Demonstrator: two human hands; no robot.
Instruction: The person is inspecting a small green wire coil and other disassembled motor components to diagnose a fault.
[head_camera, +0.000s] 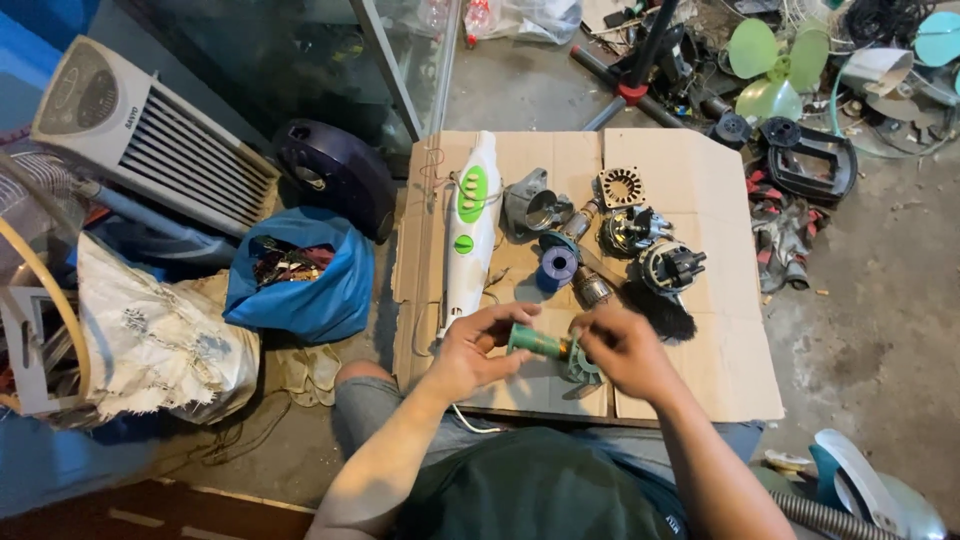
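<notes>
- Seen from above, looking down past a dark green shirt at two bare forearms over a sheet of cardboard (700, 180) spread on a concrete floor.
- Left hand (478, 345) curled around the left end of a small green cylinder (537, 342), thumb and fingers closed on it.
- Right hand (622, 345) closed over the cylinder's other end, beside a pale green finned fan wheel (583, 370) fixed there; fingertips hidden, so exact grip unclear.
- Cylinder held level, just above the near edge of the cardboard, between both hands.
- Farther back on the cardboard: a long white appliance body with green buttons (470, 225), a blue spool (557, 266), a grey metal housing (535, 205), and several dark motor parts (650, 250).
- Left of the cardboard: a blue bag (330, 290) of scraps, a dark round casing (335, 170), a white air cooler (150, 130).
- Upper right: light green fan blades (775, 65) among tangled parts.
</notes>
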